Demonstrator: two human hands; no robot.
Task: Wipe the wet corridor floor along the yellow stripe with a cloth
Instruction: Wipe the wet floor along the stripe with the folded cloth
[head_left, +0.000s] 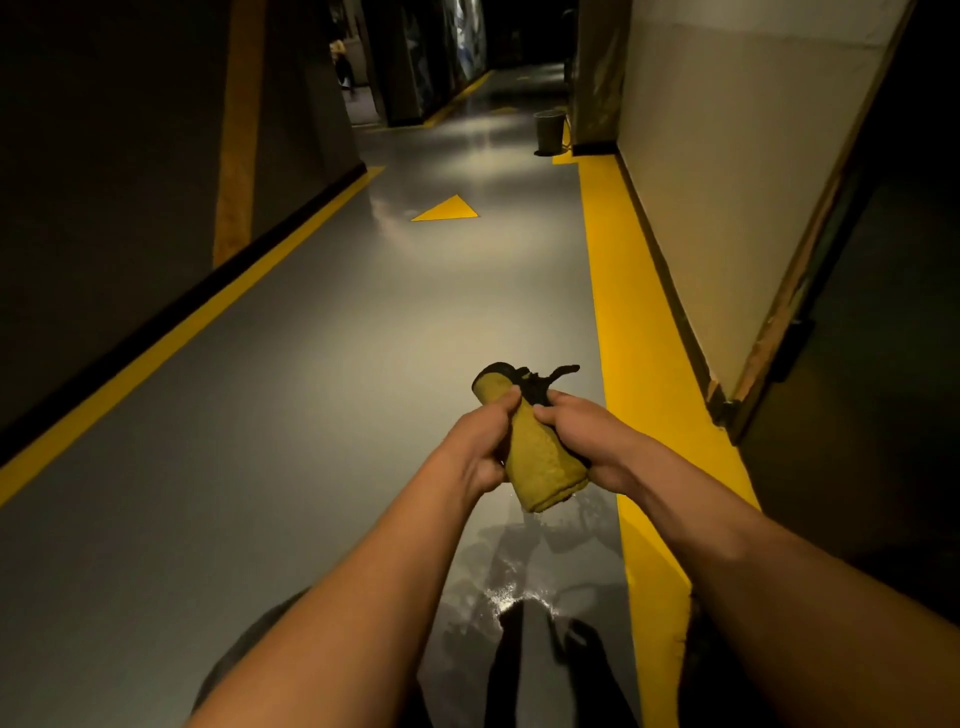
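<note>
Head view: left hand (480, 447), right hand (582, 441) grip rolled cloth (540, 457); bucket (548, 130) contents unseen.

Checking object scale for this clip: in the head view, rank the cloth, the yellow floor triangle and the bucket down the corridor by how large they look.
1. The cloth, gripped in both hands, looks largest, though it is nearest the camera.
2. and 3. The yellow triangle and the bucket look alike, and the bucket stands farther off, so no ranking.
</note>
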